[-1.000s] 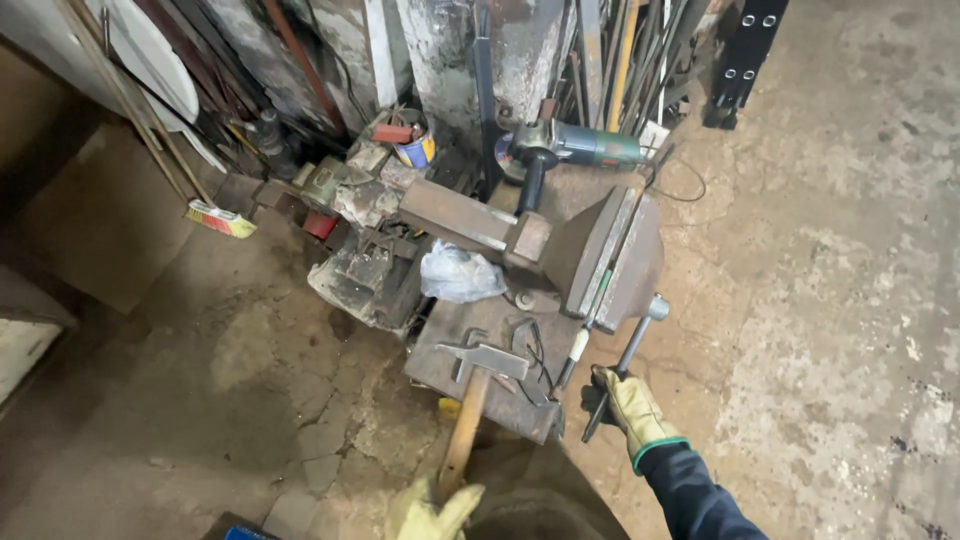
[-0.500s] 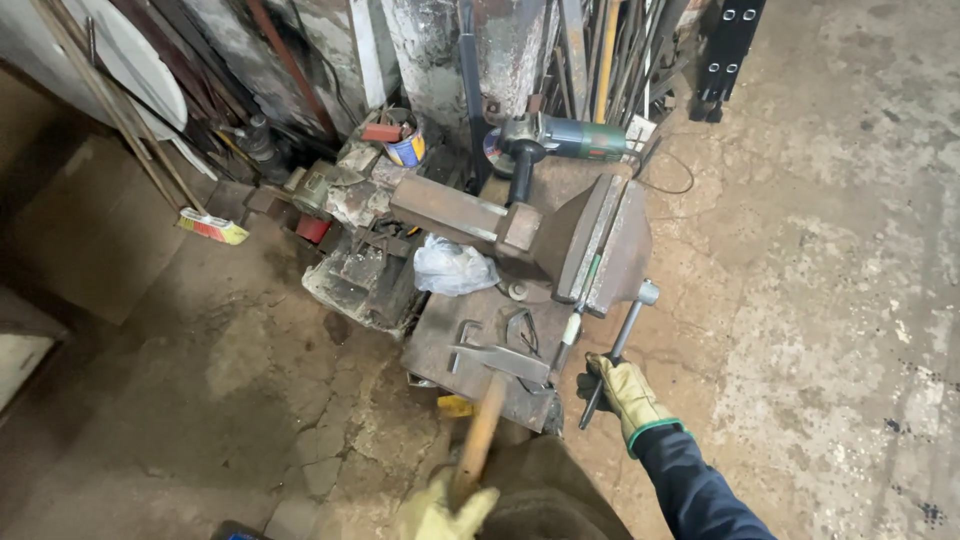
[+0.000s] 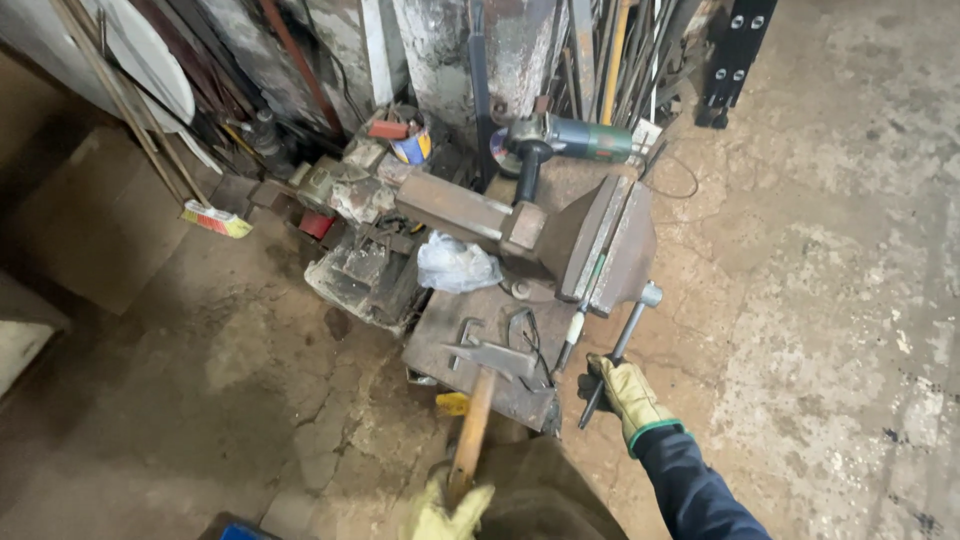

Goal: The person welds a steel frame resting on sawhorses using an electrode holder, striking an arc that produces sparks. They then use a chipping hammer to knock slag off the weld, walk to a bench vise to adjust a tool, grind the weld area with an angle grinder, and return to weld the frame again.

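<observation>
Two things are in hand at once: the vise handle [image 3: 620, 345], a thin steel bar hanging down from the front of the big rusty vise [image 3: 600, 245], and a hammer [image 3: 480, 400] with a wooden shaft. The right hand [image 3: 630, 395], in a yellow work glove, is closed around the lower end of the bar, at about 5 o'clock from the vise body. The left hand [image 3: 447, 510], gloved too, is curled tight around the butt of the hammer shaft at the bottom edge of the view, at 7 o'clock from the vise; the hammer head lies on the steel plate [image 3: 440, 340] that serves as a table below the vise. To turn the screw well, it looks wise to keep the grip low on the bar for leverage and to pull in a smooth arc, so the bar does not slide through its eye. The hammer would do best held still or laid flat, clear of the wrenches [image 3: 520, 330] beside its head. At 10 o'clock from the vise sits a crumpled plastic bag [image 3: 455, 265]; at 12 o'clock an angle grinder [image 3: 565, 138] rests on top, its cord trailing, worth keeping out of the bar's sweep. Scrap metal and rods lean against the wall beyond.
</observation>
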